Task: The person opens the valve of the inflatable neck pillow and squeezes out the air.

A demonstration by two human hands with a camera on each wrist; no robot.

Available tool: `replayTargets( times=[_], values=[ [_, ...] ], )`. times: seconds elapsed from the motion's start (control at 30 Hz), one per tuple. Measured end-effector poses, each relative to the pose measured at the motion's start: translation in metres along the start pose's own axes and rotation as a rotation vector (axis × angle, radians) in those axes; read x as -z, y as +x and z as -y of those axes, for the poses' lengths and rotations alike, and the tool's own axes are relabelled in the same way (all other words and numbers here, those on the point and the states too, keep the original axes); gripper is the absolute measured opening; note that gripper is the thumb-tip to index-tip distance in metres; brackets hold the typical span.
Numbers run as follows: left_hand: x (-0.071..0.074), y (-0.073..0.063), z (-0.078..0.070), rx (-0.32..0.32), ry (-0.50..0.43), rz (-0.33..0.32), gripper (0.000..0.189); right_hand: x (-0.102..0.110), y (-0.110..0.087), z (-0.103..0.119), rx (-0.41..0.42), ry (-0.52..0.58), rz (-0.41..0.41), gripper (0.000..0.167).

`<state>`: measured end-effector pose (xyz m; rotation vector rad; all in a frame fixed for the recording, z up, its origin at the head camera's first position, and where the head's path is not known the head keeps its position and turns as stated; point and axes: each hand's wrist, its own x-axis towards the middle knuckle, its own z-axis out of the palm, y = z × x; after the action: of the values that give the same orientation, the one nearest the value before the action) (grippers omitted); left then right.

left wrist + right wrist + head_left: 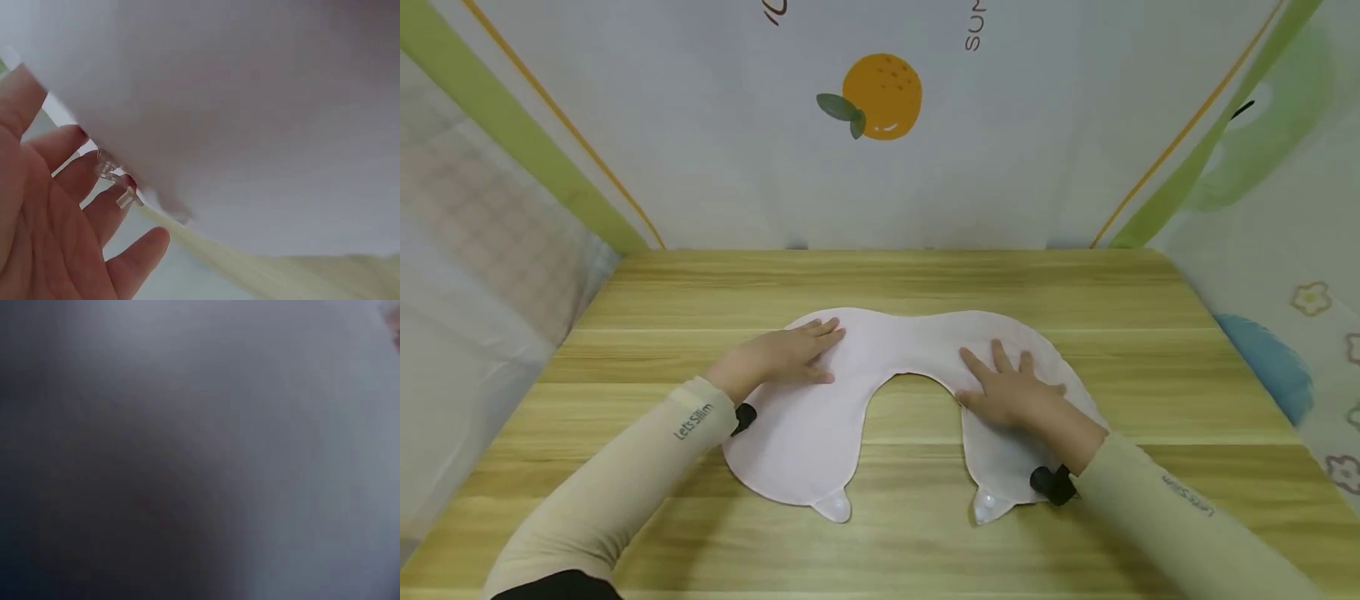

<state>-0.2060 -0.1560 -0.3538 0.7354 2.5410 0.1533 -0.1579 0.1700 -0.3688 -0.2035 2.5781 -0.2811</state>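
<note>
A pale pinkish-white, U-shaped inflatable neck pillow [805, 433] lies flat on the table, its opening toward me. Small tabs with snap buttons stick out at both ends. My left hand [790, 354] rests on its upper left part, fingers extended. In the left wrist view, the fingers of the left hand [69, 194] lie along the pillow's edge, beside a clear plastic valve [112, 172]. My right hand [1011, 392] lies with spread fingers on the right arm of the pillow. The right wrist view is mostly a grey blur.
The wood-grain table [910, 550] extends around the pillow on all sides. Behind it hangs a white curtain [737, 150] with an orange print, and patterned cloth hangs at both sides. Dark wrist cameras [1052, 483] sit close to the pillow's surface.
</note>
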Motion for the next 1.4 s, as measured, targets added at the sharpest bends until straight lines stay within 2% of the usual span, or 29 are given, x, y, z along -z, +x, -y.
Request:
replayTargets(
  times=[0.07,0.17,0.37,0.53,0.73,0.93,1.17,1.4],
  values=[
    [-0.002,0.000,0.002,-0.007,0.008,-0.002,0.079,-0.001,-0.001,-0.003,-0.026,-0.004,0.028,0.074],
    [-0.004,0.001,0.003,-0.001,0.021,-0.002,0.080,0.000,-0.001,-0.005,-0.023,-0.011,0.049,0.076],
    [-0.006,-0.001,0.003,0.020,0.046,-0.013,0.080,0.005,-0.004,-0.012,0.078,-0.022,0.065,0.080],
    [-0.006,-0.003,0.003,0.024,0.052,-0.017,0.080,0.010,-0.001,-0.030,0.130,0.018,0.110,0.090],
    [-0.007,-0.004,0.004,0.005,0.068,-0.043,0.080,0.008,0.003,-0.056,0.137,0.076,0.093,0.101],
    [-0.009,-0.007,0.004,0.002,0.056,-0.057,0.080,0.004,0.005,-0.077,0.151,0.095,0.068,0.094],
    [-0.008,-0.008,0.003,0.015,0.049,-0.051,0.080,0.007,0.000,-0.088,0.183,0.150,0.047,0.076],
    [-0.009,-0.006,0.007,0.011,0.041,-0.065,0.082,0.006,-0.007,-0.104,0.187,0.057,-0.021,0.072]
  ],
)
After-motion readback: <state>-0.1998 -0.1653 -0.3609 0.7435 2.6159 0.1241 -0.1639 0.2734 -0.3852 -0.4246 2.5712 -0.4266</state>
